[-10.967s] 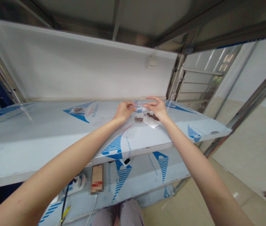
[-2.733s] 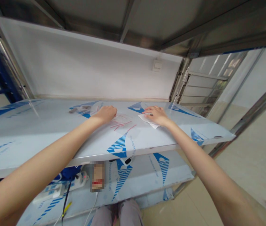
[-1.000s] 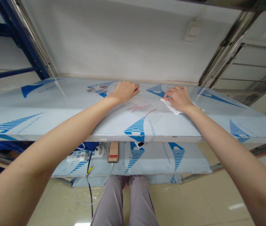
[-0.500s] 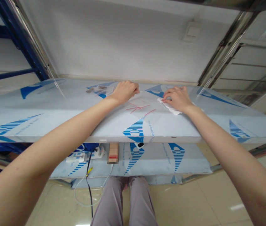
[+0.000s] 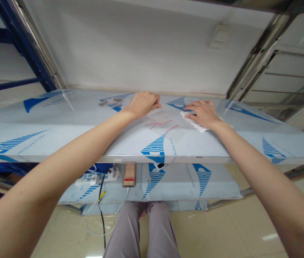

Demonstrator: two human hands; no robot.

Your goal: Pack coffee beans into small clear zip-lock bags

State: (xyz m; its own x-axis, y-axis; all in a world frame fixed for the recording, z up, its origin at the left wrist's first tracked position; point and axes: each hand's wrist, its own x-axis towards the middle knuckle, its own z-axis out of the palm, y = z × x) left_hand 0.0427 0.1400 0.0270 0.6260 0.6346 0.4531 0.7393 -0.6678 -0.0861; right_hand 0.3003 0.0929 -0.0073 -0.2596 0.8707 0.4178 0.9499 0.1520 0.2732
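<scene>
Left hand (image 5: 142,104): fingers (image 5: 154,99) pressed together at the far edge of a clear plastic bag (image 5: 159,120) with red markings; any pinch cannot be confirmed. Right hand (image 5: 201,114): fingers (image 5: 194,106) spread, resting on a white tissue (image 5: 194,123) just beside the bag. All lie on the film-covered counter (image 5: 47,143).

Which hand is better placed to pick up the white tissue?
Right, probably: the right hand rests on the white tissue, while the left hand lies apart from it on the film-covered table, beside a clear plastic bag.
</scene>
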